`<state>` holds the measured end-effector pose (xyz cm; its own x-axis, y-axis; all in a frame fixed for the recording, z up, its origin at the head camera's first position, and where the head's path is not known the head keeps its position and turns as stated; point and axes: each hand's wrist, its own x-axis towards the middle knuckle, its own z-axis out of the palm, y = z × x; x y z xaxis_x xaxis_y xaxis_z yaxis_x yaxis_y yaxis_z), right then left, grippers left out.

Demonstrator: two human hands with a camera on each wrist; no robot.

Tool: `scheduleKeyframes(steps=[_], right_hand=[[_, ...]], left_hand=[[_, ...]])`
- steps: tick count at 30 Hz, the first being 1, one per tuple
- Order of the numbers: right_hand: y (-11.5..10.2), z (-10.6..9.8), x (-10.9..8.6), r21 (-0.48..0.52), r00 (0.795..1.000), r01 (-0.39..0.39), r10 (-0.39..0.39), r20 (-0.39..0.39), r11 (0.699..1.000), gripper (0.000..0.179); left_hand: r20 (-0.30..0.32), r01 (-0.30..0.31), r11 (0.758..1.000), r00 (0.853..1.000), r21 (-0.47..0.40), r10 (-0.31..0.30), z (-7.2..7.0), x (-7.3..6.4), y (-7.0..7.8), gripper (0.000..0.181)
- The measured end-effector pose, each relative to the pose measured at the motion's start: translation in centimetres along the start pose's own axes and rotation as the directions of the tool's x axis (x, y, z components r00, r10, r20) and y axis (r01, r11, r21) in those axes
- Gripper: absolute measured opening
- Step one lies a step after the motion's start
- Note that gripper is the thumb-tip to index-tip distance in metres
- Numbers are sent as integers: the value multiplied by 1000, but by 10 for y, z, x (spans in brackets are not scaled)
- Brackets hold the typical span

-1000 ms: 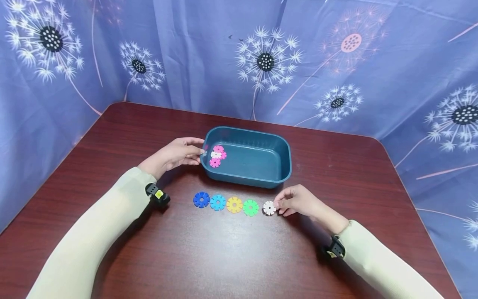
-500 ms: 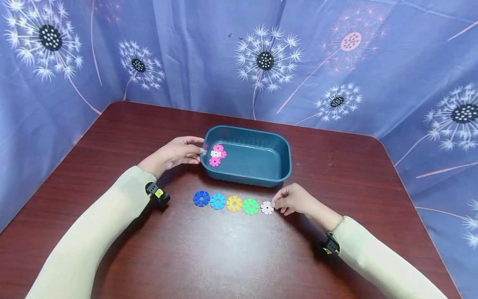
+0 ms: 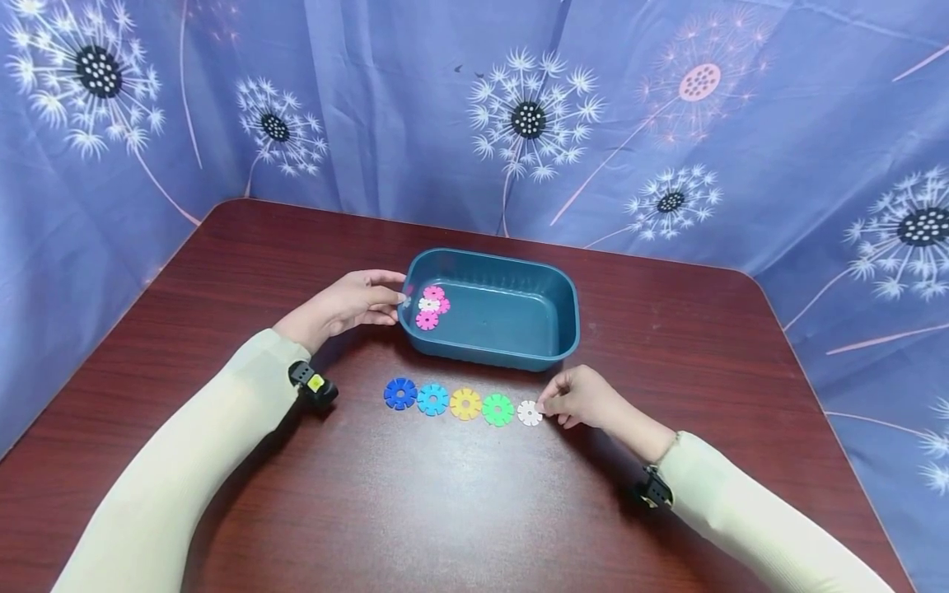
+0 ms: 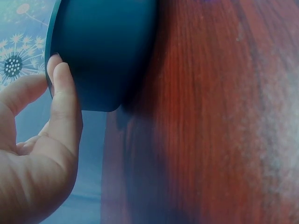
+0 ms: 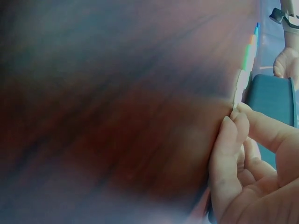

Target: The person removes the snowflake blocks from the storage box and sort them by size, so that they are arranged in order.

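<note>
My right hand (image 3: 582,397) pinches the right edge of a white interlocking disc (image 3: 529,413), which lies flat on the table at the right end of a row. Leftward along that row are a green disc (image 3: 497,409), a yellow disc (image 3: 465,403), a light blue disc (image 3: 432,399) and a dark blue disc (image 3: 400,394), all notched with a centre hole. Behind them stands a teal plastic basin (image 3: 489,360). My left hand (image 3: 356,305) holds its left rim, thumb and fingers on either side of the wall in the left wrist view (image 4: 51,140).
Inside the basin, at its left end, lie several pink discs (image 3: 427,320) and a white one (image 3: 428,305), overlapping. The dark red wooden table (image 3: 460,511) ends at a blue dandelion-print curtain (image 3: 415,123) behind and to both sides.
My right hand has slid the white disc slightly left, nearer the green one, then stayed almost still. The left hand and the basin hold their places.
</note>
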<state>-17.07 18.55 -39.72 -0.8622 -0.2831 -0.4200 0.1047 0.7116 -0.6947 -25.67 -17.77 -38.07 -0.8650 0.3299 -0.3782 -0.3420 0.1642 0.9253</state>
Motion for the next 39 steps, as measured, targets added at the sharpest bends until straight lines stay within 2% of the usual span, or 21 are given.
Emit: scheduleKeyframes(steps=[11,16,18,21,23,28,30,32,39], right_hand=[[5,0,1,8,999,44,-44,-1,999,10],[5,-7,-3,30,990,132,-133,50,991,21],[2,-13,-7,-23,978,195,-192,85,981,21],[-13,-26,-15,-121,950,303,-288,122,945,19],[-29,-37,-21,-184,932,361,-345,114,914,18],[-74,-67,-21,-254,914,400,-403,44,881,23],[-89,-78,-13,-270,912,404,-409,41,874,27],[-102,-85,-2,-283,904,424,-421,73,861,31],[-138,-88,50,-293,875,466,-387,290,835,46]], left_hand=[[-2,4,1000,1000,-2,-4,0,1,-1,58],[-7,8,1000,1000,-7,-8,0,2,-1,58],[-6,11,1000,1000,-9,-11,1,2,-1,58],[-9,15,1000,1000,-10,-15,1,3,-2,58],[-13,14,1000,1000,-9,-14,1,3,-3,58],[-4,0,1000,1000,-16,0,3,4,-3,58],[2,-3,1000,1000,-20,3,4,4,-3,59],[-1,-3,1000,1000,-19,3,4,4,-2,58],[-10,-2,1000,1000,-8,2,0,0,-1,58]])
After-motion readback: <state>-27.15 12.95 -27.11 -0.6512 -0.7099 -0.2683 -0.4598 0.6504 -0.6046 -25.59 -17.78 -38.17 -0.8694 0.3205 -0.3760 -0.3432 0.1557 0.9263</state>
